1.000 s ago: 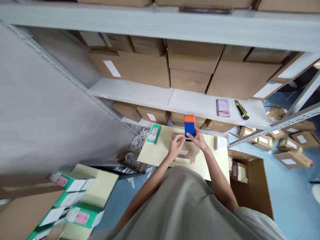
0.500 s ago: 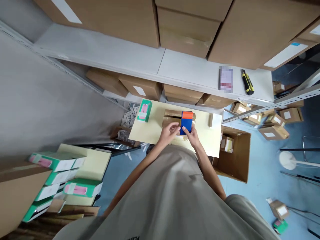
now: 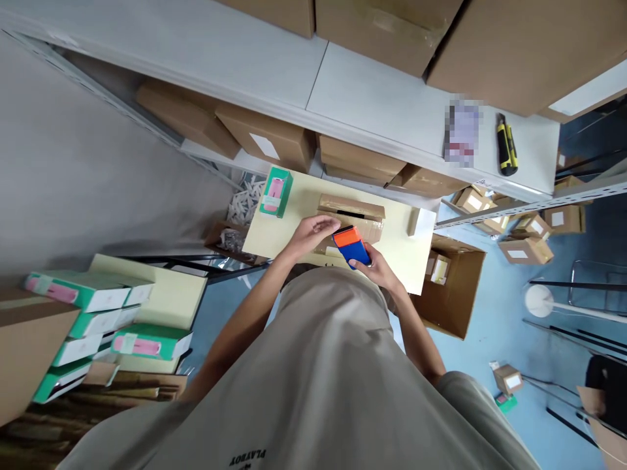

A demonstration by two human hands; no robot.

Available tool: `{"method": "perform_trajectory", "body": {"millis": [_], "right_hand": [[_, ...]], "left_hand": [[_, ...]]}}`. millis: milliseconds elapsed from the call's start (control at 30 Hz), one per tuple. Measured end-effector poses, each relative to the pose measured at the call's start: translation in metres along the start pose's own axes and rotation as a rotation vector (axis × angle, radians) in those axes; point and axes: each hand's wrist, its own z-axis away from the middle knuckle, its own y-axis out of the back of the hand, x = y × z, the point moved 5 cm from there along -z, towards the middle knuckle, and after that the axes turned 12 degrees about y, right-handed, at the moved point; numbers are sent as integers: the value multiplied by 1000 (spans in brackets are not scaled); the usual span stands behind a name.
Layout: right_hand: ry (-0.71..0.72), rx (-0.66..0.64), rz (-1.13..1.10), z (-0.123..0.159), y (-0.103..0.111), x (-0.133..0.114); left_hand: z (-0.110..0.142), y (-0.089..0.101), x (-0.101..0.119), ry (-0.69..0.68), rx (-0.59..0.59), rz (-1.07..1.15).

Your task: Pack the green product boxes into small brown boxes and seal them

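My right hand (image 3: 375, 266) is wrapped round a blue and orange tape dispenser (image 3: 353, 248), held tilted over the table with its dark edge toward the upper left. Close to that edge, my left hand (image 3: 316, 234) has its fingers drawn together. Whatever may be between its fingertips is too small to make out. Beneath both hands, a cardboard box (image 3: 365, 225) rests on the pale table, with a dark gap along its top and shiny tape on its surface.
A green and pink box (image 3: 275, 191) stands at the table's left, and a small white box (image 3: 416, 222) at its right. Beyond runs a shelf with cartons and a yellow-black utility knife (image 3: 506, 145). An open carton (image 3: 453, 287) sits right; stacked green boxes (image 3: 88, 290) stand left.
The tape dispenser has tipped from upright to leaning left, turned by my right hand. My left hand has shifted up and left to its dark edge. The camera view has shifted too.
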Motion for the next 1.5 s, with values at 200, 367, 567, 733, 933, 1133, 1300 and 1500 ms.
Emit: {"method": "perform_trajectory", "body": {"millis": [200,367,567,733,933,1133,1300,1500], "right_hand": [[-31,-83,121,-3,8,-6],[-62,-121,229,-13,14,-10],[-104,-180,305,-31,29,-20],[-217,-375,293,-46,52,-38],[-318,-497,261,-78,86,-68],[-379,-591,450,-137,98,-87],[-489,-701,514,-164,94,-72],[-511,-706,493,-171,74,-42]], "left_hand": [[-4,-3,-3,32,-58,-7],[-15,2,-19,15,14,-27],[-23,-3,-47,28,128,19],[-21,4,-57,66,269,68],[-34,39,-55,68,388,197],[-58,44,-61,70,483,287],[-70,42,-78,95,569,220],[-79,51,-110,110,621,139]]}}
